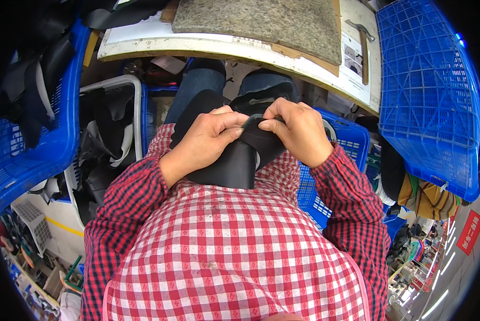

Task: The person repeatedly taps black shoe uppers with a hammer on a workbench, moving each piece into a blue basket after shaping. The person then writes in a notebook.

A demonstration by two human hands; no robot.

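A black leather-like piece (226, 170) lies bunched and folded over my lap, its smooth lower panel curving down against the red-and-white checked apron. My left hand (208, 138) pinches the upper edge of this piece between thumb and fingers. Close beside it, my right hand (302, 135) grips the same edge in a pinch, thumb below and fingertips on top. A thin greenish-grey strip of edge shows between the two sets of fingertips. More black material spreads behind the hands over my knees. Its exact kind is not clear from here.
Ahead is a worktable (143, 49) carrying a stone slab (256, 21) and a hammer (364, 56). A tall blue crate (427, 101) stands at right, a blue basket (352, 140) beside my right arm. Black scraps fill a grey-rimmed bin (139, 91) and a blue basket (63, 147) at left.
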